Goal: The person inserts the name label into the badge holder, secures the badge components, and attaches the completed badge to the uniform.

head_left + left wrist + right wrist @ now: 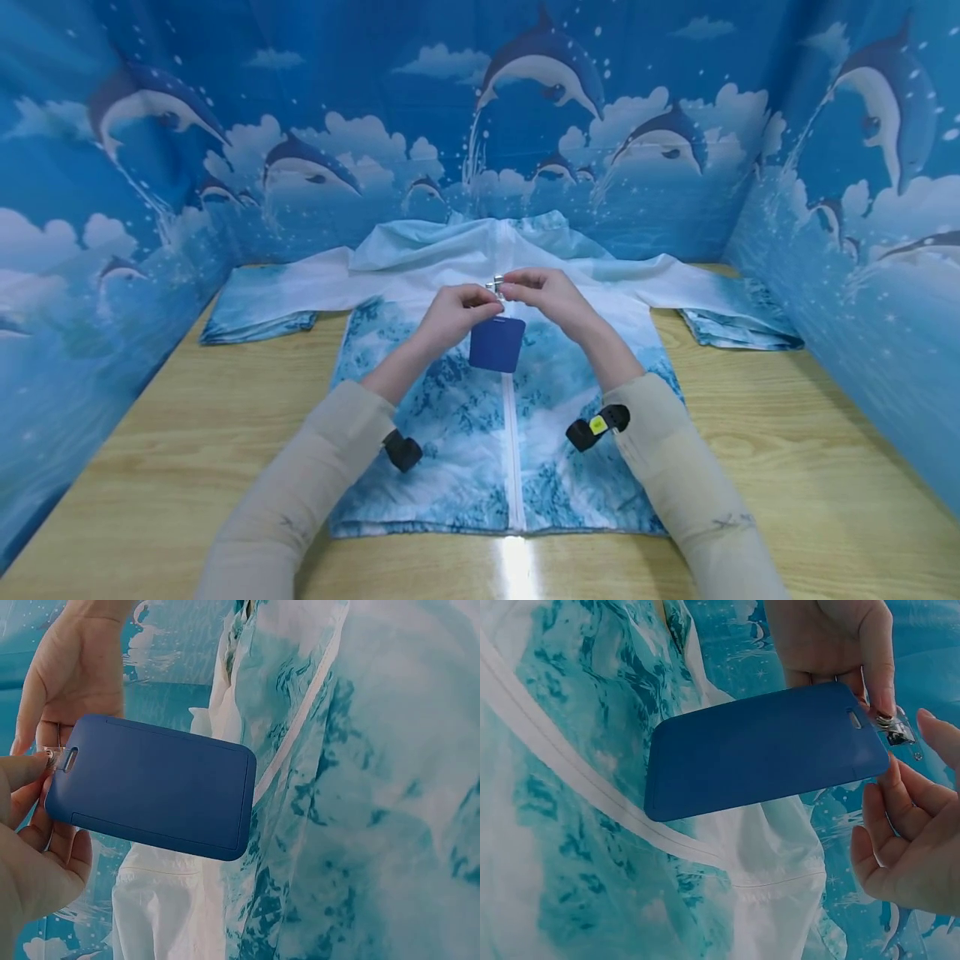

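A blue badge holder (497,344) hangs above the middle of a blue-and-white hooded zip jacket (420,417). Its slot joins a clear strap with a metal badge clip (897,732) that carries a safety pin. By the slot, my left hand (453,315) pinches the strap between thumb and fingers. From the other side, my right hand (551,298) holds the metal clip at its fingertips, with its thumb (936,733) close to the pin. Both hands meet over the jacket's upper zip. In the left wrist view the clip is mostly hidden by fingers.
The jacket lies front up on a wooden table (750,433), sleeves spread sideways with folded ends (255,304). Its hood (457,237) lies toward the back. A dolphin-print curtain (420,83) encloses the back and both sides. Each wrist wears a black camera strap (600,423).
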### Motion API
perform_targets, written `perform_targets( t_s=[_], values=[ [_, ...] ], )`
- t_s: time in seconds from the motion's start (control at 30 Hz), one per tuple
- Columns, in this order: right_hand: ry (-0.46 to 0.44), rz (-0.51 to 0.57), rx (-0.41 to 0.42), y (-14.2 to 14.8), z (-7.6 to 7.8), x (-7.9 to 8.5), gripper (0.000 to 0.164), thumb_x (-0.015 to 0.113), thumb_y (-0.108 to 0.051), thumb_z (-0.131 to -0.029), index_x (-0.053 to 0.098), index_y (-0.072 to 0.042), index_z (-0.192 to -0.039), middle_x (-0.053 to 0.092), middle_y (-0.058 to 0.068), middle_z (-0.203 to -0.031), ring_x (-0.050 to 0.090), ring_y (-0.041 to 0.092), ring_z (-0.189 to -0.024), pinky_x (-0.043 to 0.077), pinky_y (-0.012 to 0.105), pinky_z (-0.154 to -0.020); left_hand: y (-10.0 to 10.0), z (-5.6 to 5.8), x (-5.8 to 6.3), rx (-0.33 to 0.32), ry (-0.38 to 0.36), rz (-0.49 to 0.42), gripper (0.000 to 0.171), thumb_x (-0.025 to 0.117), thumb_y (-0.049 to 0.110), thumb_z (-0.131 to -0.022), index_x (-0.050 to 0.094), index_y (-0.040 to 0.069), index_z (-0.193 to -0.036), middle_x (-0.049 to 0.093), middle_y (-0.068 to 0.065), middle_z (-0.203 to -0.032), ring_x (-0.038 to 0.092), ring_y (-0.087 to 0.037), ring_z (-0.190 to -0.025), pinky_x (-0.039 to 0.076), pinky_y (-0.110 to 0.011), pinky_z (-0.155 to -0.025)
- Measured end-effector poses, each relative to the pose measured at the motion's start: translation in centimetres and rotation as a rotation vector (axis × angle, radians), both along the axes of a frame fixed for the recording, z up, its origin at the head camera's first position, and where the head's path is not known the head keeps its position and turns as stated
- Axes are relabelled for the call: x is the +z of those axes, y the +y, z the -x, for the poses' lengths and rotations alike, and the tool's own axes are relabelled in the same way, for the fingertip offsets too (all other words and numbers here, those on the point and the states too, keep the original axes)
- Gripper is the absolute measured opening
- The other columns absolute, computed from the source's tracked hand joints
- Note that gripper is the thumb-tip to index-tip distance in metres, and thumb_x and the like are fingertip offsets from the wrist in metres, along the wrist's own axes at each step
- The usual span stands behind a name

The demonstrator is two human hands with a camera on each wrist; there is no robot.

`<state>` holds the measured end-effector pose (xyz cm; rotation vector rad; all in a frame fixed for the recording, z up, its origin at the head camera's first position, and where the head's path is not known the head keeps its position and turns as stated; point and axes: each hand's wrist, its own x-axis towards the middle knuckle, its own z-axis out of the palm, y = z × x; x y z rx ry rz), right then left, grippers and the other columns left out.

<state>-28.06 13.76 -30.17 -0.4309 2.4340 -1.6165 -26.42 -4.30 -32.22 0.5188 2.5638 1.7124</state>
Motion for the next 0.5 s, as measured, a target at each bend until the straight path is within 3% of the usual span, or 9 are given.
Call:
perform_targets(
  t_s=[0.27,0.5],
  values=[
    [-0.007,-0.021,0.010,-0.25,0.12,0.69,0.037,0.061,-0.028,-0.091,0.061,-0.004,-0.119,0.057,0.011,-0.118,0.053,0.025,-0.106,0.034,0.049,-0.099,-0.04,-0.10,-0.05,0.002,0.016,0.025,0.018,0.060,0.020,-0.092,0.068,0.005,-0.097,0.065,-0.006,-0.093,0.055,-0.019,-0.081,0.045,-0.031,-0.069],
    [0.028,-0.045,0.018,-0.47,0.19,0.92,0.030,0.060,-0.024,-0.092,0.063,-0.003,-0.113,0.061,0.012,-0.108,0.054,0.024,-0.105,0.036,0.049,-0.096,-0.17,-0.25,-0.04,-0.006,0.036,0.028,0.018,0.059,0.019,-0.092,0.068,0.005,-0.097,0.065,-0.006,-0.094,0.057,-0.019,-0.083,0.047,-0.031,-0.071]
  ],
)
